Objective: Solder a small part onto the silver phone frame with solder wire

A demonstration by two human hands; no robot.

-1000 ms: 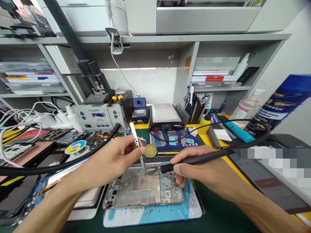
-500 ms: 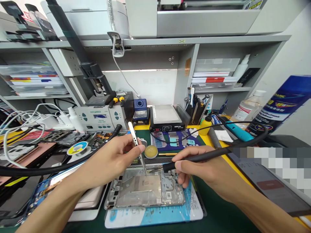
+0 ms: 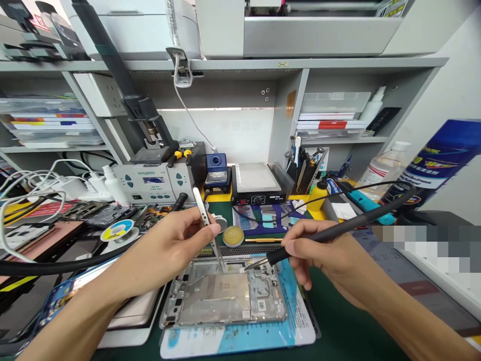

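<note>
Metal tweezers (image 3: 207, 220) are pinched in my left hand (image 3: 176, 245), pointing down with their tips at the upper part of a phone frame (image 3: 218, 293). My right hand (image 3: 319, 255) grips a soldering iron (image 3: 291, 250) by its black handle. Its thin tip slants left and sits over the upper right part of the frame; whether it touches is hard to tell. The silvery frame lies flat on a blue and white mat (image 3: 240, 343). Just behind the hands stands a round tin of yellowish paste (image 3: 233, 235).
A solder spool (image 3: 119, 230) and several phone parts lie at the left. Behind are a hot-air station (image 3: 150, 180) and a small heating plate (image 3: 257, 185). A blue spray can (image 3: 432, 165) stands at the right. The iron's black cable arcs across the right side.
My right hand has drawn the iron to the right, so its tip now sits apart from the tweezers. The tweezers have shifted slightly left.
</note>
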